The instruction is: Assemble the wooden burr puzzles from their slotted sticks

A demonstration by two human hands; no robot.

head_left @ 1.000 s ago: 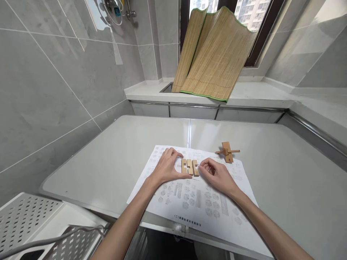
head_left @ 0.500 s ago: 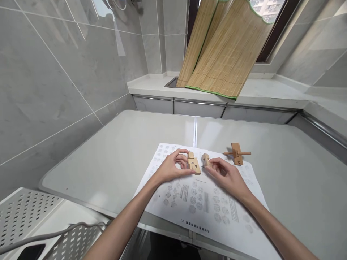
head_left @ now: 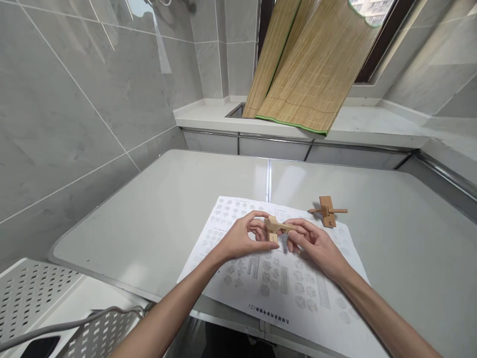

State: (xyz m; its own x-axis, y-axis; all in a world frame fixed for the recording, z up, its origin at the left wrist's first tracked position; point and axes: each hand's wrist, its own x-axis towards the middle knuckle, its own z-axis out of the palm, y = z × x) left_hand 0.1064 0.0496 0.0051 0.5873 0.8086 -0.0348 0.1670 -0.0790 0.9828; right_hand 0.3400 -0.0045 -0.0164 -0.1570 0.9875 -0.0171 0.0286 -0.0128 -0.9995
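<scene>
Both my hands meet over a printed instruction sheet (head_left: 283, 293) on a grey table (head_left: 160, 219). My left hand (head_left: 244, 237) pinches two upright notched wooden puzzle pieces (head_left: 273, 232). A third wooden piece (head_left: 284, 227) lies crosswise through them, gripped by the closed fingers of my right hand (head_left: 312, 242). The pieces are lifted just above the paper. A small assembled wooden cross with a thin peg (head_left: 327, 212) lies on the table beyond my right hand, near the sheet's far right corner.
A bamboo mat (head_left: 305, 69) leans against the window over a white ledge (head_left: 365, 129) behind the table. Tiled walls stand at left and right. A white perforated metal rack (head_left: 33, 303) with a cable sits at bottom left.
The three wooden pieces lay side by side on the paper. My hands picked them up, two in the left and one in the right, and brought the right one across the others.
</scene>
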